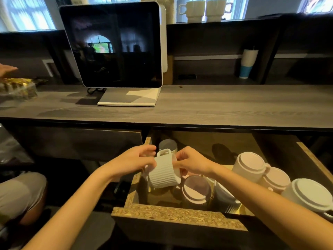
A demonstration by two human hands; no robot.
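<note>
A white ribbed mug (164,173) hangs above the left part of an open wooden drawer (177,214), its handle pointing up and away. My left hand (134,160) grips the mug's left side with curled fingers. My right hand (191,162) holds its right side near the rim. Below in the drawer stand several upturned mugs, among them a pale pink one (196,189) just under the held mug and a white one (249,166) to the right.
A grey wooden counter (216,107) runs above the drawer, with a dark screen on a white stand (115,46). A clear box of food (17,89) sits at the far left, another person's hand above it. Two mugs (204,10) stand on the top shelf.
</note>
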